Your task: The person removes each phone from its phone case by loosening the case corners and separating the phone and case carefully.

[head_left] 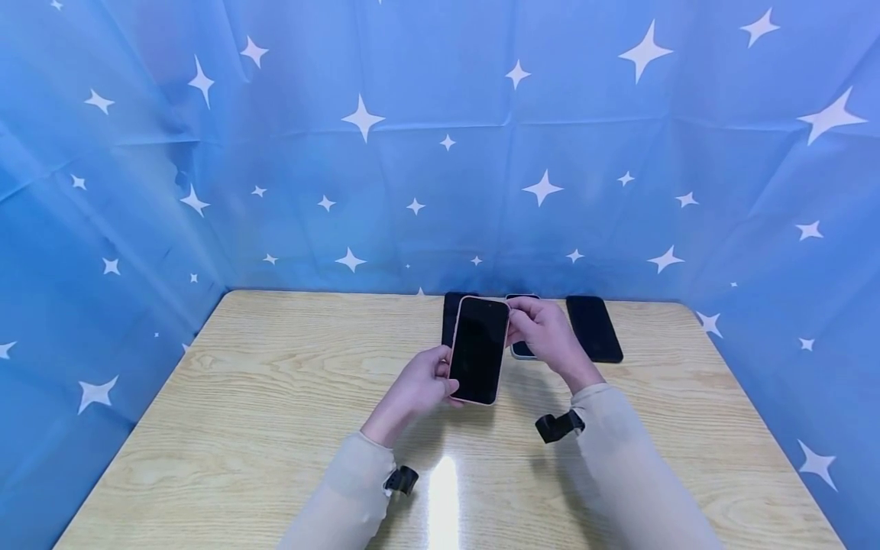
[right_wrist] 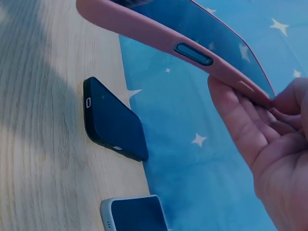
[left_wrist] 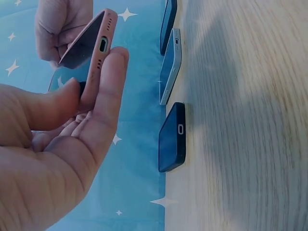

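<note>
A smartphone in a pink case (head_left: pixel 479 351) is held up over the table, its dark screen facing the head camera. My left hand (head_left: pixel 421 382) grips its lower left corner, thumb on the front and fingers behind, as the left wrist view shows beside the charging port. At the upper right corner, my right hand (head_left: pixel 546 332) pinches the case edge between thumb and fingers. Behind the held phone lies a black-cased phone (right_wrist: pixel 115 120), partly covered in the head view. A phone with a pale rim (left_wrist: pixel 171 67) lies beside it, partly hidden by my right hand.
Another black phone (head_left: pixel 594 328) lies farther right on the wooden table (head_left: pixel 275 428), near its back edge. A blue curtain with white stars (head_left: pixel 440 168) hangs behind the table and along both sides. Light glares off the tabletop near the front.
</note>
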`<control>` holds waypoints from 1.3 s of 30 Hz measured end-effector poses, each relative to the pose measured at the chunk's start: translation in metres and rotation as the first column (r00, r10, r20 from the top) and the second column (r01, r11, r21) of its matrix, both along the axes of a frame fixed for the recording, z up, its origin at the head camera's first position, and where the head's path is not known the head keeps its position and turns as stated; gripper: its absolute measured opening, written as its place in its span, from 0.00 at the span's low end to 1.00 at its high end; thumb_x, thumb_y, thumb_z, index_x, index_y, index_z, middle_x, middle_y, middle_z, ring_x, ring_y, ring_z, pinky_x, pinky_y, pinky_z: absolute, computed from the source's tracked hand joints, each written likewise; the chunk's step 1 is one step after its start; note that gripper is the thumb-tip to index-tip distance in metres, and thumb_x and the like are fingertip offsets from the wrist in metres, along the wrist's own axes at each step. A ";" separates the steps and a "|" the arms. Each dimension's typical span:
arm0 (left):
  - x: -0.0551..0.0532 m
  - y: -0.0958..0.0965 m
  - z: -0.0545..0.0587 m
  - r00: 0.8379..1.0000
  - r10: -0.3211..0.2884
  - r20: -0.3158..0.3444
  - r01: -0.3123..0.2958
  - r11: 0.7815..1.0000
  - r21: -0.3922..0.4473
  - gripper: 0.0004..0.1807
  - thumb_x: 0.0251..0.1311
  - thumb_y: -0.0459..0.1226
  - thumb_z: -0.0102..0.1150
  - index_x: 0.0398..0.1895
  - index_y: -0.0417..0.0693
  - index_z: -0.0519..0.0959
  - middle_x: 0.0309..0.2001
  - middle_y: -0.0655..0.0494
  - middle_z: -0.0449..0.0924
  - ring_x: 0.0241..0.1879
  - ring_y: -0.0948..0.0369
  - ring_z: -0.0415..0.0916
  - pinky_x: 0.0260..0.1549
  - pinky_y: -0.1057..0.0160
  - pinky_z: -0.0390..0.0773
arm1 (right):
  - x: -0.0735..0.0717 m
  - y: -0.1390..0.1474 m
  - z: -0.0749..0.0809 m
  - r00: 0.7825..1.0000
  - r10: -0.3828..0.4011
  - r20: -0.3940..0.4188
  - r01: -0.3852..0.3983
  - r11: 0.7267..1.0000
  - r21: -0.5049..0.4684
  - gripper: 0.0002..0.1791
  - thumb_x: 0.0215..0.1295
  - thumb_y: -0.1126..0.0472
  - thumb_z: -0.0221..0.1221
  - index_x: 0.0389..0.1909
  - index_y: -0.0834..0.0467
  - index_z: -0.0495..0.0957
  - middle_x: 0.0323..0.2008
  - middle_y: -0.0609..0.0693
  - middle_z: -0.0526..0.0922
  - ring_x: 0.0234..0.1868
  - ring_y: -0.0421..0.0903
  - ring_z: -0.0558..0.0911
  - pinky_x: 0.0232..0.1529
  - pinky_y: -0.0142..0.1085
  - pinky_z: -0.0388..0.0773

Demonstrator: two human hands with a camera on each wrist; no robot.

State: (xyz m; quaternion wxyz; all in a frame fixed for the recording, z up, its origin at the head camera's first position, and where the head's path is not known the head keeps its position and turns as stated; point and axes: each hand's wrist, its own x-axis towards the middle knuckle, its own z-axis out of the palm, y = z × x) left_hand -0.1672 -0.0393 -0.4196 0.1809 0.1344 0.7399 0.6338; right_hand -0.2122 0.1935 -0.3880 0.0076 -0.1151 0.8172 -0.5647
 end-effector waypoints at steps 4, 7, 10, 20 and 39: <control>-0.001 -0.001 -0.002 1.000 0.015 0.000 -0.015 1.000 -0.004 0.10 0.64 0.15 0.48 0.41 0.32 0.72 0.33 0.44 0.83 0.37 0.54 0.85 0.40 0.43 0.90 | 0.000 0.000 -0.003 0.996 -0.024 0.080 0.034 0.992 -0.120 0.20 0.79 0.68 0.46 0.64 0.74 0.74 0.38 0.58 0.86 0.32 0.40 0.86 0.39 0.32 0.89; -0.003 -0.001 -0.002 1.000 0.007 0.005 -0.007 1.000 0.009 0.11 0.65 0.16 0.48 0.45 0.32 0.73 0.42 0.38 0.86 0.40 0.53 0.86 0.42 0.43 0.89 | 0.000 -0.001 -0.004 0.992 -0.031 0.126 0.059 0.972 -0.228 0.21 0.78 0.68 0.45 0.64 0.75 0.73 0.38 0.51 0.86 0.34 0.38 0.85 0.38 0.31 0.89; -0.004 -0.002 0.000 1.000 -0.008 0.011 0.007 0.999 0.038 0.12 0.65 0.15 0.47 0.47 0.31 0.73 0.43 0.37 0.86 0.40 0.53 0.86 0.42 0.40 0.89 | -0.002 -0.002 -0.005 0.989 -0.011 0.149 0.061 0.941 -0.333 0.20 0.78 0.69 0.45 0.62 0.78 0.72 0.34 0.46 0.87 0.32 0.39 0.85 0.36 0.30 0.88; -0.008 -0.002 0.001 0.996 0.064 0.067 -0.069 0.995 0.071 0.11 0.66 0.15 0.48 0.47 0.31 0.73 0.36 0.40 0.83 0.37 0.53 0.85 0.45 0.40 0.88 | 0.000 -0.006 -0.005 0.987 -0.052 0.152 0.085 0.972 -0.218 0.20 0.83 0.61 0.50 0.63 0.73 0.74 0.36 0.46 0.84 0.36 0.37 0.85 0.44 0.30 0.88; -0.016 -0.004 0.007 0.984 0.175 0.015 -0.176 0.979 0.101 0.06 0.68 0.17 0.49 0.40 0.31 0.70 0.25 0.55 0.62 0.32 0.59 0.73 0.46 0.41 0.88 | 0.016 -0.011 -0.016 0.980 0.110 0.166 -0.101 0.993 -0.061 0.21 0.78 0.61 0.56 0.63 0.71 0.75 0.49 0.62 0.87 0.40 0.50 0.90 0.62 0.55 0.82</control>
